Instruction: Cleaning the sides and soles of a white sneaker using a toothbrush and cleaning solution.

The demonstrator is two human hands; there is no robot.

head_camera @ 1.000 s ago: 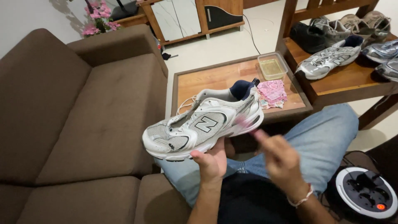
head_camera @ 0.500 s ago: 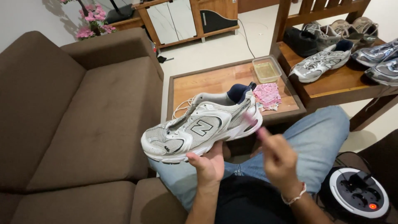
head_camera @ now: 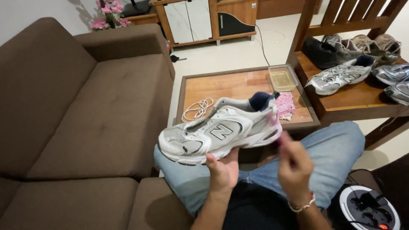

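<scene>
My left hand point(head_camera: 222, 169) is under the white-and-grey sneaker point(head_camera: 219, 133), fingers clenched on its sole, holding it sideways above my lap, toe toward the brown sofa point(head_camera: 85, 115). My right hand point(head_camera: 294, 168) is at the sneaker's heel, fingers closed on something pink and blurred; I can't tell what. Behind the sneaker on the worktop point(head_camera: 230, 85): white laces point(head_camera: 197, 108), pink cloth point(head_camera: 285, 105), clear tub point(head_camera: 282, 78).
</scene>
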